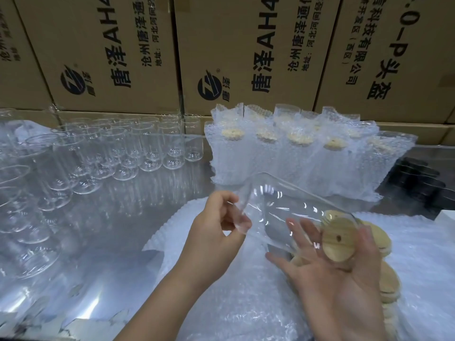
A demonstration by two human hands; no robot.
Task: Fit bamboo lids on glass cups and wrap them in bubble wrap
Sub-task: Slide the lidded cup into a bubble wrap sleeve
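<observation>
A glass cup [290, 205] is gripped sideways by its base in the left hand [216, 222], over bubble wrap [246, 303] at the surface's front edge. A bamboo lid [338, 238] is pressed on by the spread right hand [339, 271], likely to seat it.

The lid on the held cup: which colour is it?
The lid on the glass cup is light tan with faint wood grain; head view.

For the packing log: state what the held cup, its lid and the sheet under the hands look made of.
Cup: clear glass by the look, glossy, with sharp highlights and see-through walls.
Lid: pale wood, likely bamboo, matt, with visible grain.
Sheet: translucent plastic bubble wrap, dotted with small air pockets.
</observation>
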